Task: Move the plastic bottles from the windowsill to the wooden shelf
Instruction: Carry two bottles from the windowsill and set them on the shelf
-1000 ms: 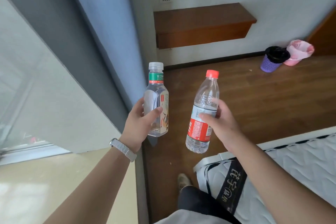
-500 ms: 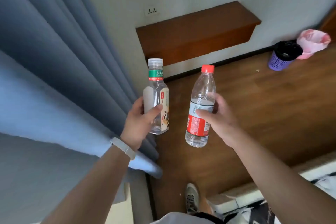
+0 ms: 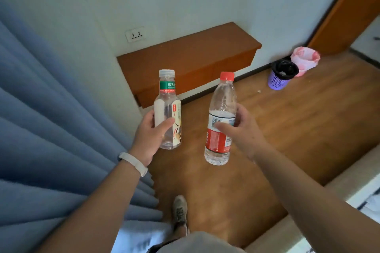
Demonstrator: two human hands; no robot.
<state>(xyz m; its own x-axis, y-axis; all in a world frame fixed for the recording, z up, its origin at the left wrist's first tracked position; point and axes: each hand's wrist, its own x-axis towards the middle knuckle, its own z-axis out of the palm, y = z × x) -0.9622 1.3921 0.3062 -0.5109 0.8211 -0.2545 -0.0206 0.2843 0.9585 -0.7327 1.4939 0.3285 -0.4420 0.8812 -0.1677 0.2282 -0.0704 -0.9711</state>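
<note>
My left hand point(image 3: 151, 135) grips a clear bottle with a white cap and green neck label point(image 3: 168, 96), held upright. My right hand point(image 3: 242, 131) grips a taller clear bottle with a red cap and red label point(image 3: 221, 109), tilted slightly. Both bottles hang in the air over the wooden floor, in front of the brown wooden shelf point(image 3: 191, 53) fixed to the white wall. The shelf top is bare. The windowsill is out of view.
Blue curtain point(image 3: 51, 119) hangs at the left. A wall socket point(image 3: 135, 34) sits above the shelf. A purple bin point(image 3: 281, 76) and a pink bin point(image 3: 305, 60) stand on the floor at the right, near an orange door frame point(image 3: 339, 12). A bed edge point(image 3: 308, 201) lies bottom right.
The view has swung away from the window toward the shelf, which now looks nearer and more central. Both hands still hold their bottles. The bed has slid toward the bottom right.
</note>
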